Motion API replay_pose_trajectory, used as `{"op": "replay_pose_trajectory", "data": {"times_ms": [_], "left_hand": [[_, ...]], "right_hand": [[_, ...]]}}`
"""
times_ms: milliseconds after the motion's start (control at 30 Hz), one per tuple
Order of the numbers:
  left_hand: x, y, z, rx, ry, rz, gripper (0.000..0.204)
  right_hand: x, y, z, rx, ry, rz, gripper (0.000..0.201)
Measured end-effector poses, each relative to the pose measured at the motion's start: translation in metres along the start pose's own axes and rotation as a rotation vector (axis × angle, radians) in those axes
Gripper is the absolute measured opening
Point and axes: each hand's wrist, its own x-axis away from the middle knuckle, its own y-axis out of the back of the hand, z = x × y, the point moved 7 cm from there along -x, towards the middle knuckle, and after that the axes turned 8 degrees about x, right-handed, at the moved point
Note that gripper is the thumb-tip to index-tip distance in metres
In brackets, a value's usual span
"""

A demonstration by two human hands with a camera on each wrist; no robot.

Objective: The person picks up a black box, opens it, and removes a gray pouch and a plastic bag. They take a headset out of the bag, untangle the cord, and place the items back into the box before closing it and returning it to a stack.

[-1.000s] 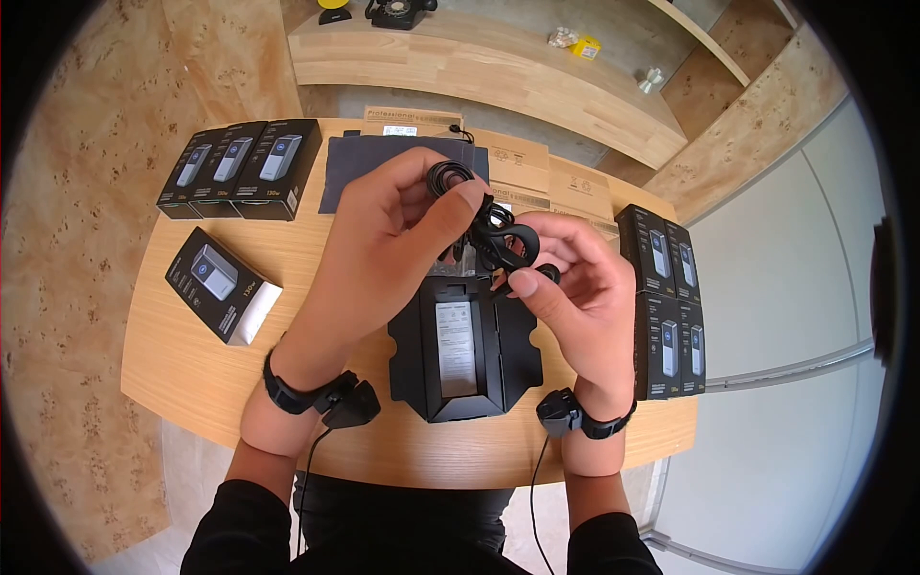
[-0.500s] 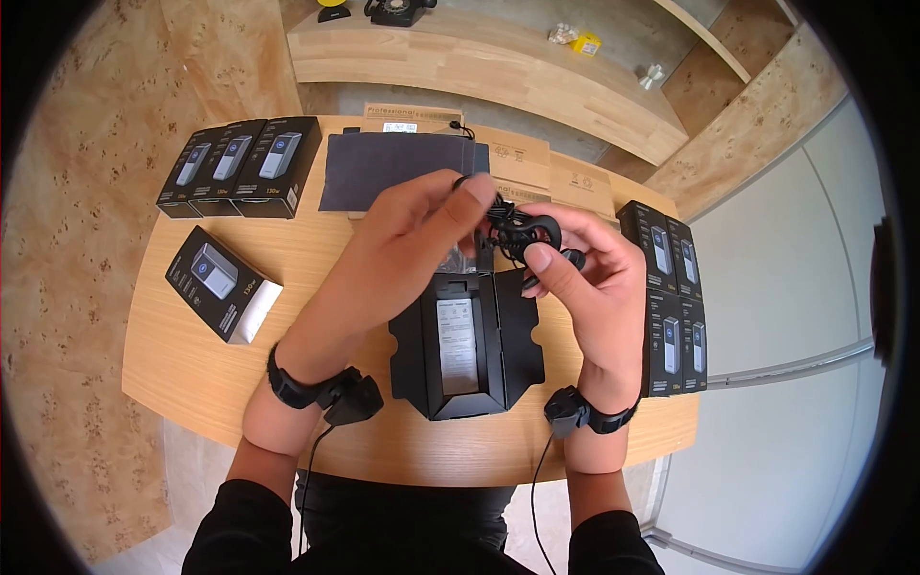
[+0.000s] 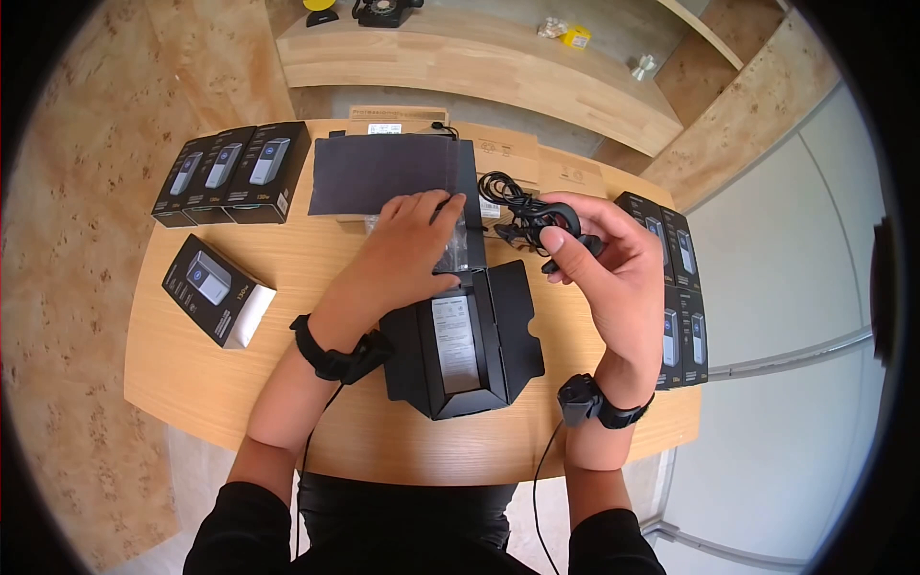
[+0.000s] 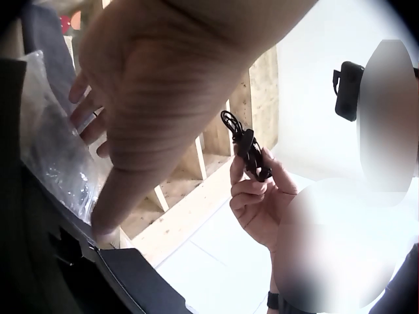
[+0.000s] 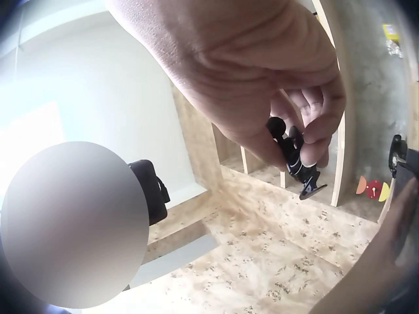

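My right hand [image 3: 613, 254] pinches a coiled black cable [image 3: 517, 203] between thumb and fingers, raised above the right side of the table. In the right wrist view a small black clip [image 5: 311, 186] sticks out below the fingertips. My left hand [image 3: 402, 251] reaches over the far end of an opened black box [image 3: 516, 326], fingers spread and thumb by the box's back edge. A clear plastic bag [image 4: 55, 157] lies beside that hand in the left wrist view. Inside the box is a white printed panel [image 3: 454, 340].
Three upright black boxes [image 3: 230, 177] stand at the back left, with another black box [image 3: 213, 292] lying nearer. Several more boxes [image 3: 671, 278] line the right edge. A dark grey sheet [image 3: 379, 172] and brown cartons [image 3: 508, 158] are at the back.
My left hand has let go of the cable and moved left and down to the box's far end. My right hand has shifted right, still holding the cable.
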Motion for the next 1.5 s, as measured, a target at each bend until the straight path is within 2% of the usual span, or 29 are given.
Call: {"op": "replay_pose_trajectory", "data": {"times_ms": [133,233,433,633,867,1033,1267,1500], "left_hand": [[-0.003,0.003,0.001,-0.061,0.025,0.015,0.087],[-0.003,0.001,-0.001,-0.061,-0.014,-0.007,0.078],[-0.007,0.01,-0.005,-0.1,-0.068,-0.037,0.073],[-0.007,0.052,-0.019,0.334,-0.101,-0.06,0.067],[-0.005,0.06,-0.044,0.451,-0.217,-0.012,0.068],[-0.004,0.049,-0.052,0.488,-0.239,0.036,0.069],[-0.006,0.049,-0.054,0.578,-0.185,0.009,0.068],[-0.007,0.051,-0.052,0.662,-0.176,-0.055,0.066]], "right_hand": [[0.0,0.0,0.0,0.016,0.002,0.007,0.029],[0.0,0.0,0.0,0.024,0.004,0.011,0.029],[0.0,-0.001,-0.001,0.044,-0.007,0.011,0.028],[0.001,0.004,-0.003,0.098,-0.063,0.051,0.022],[0.005,-0.001,-0.006,0.224,-0.131,0.151,0.02],[0.004,-0.006,-0.007,0.193,-0.127,0.084,0.032],[0.003,-0.006,-0.01,0.167,-0.119,0.048,0.034],[0.004,-0.007,-0.006,0.112,-0.029,0.032,0.036]]}}
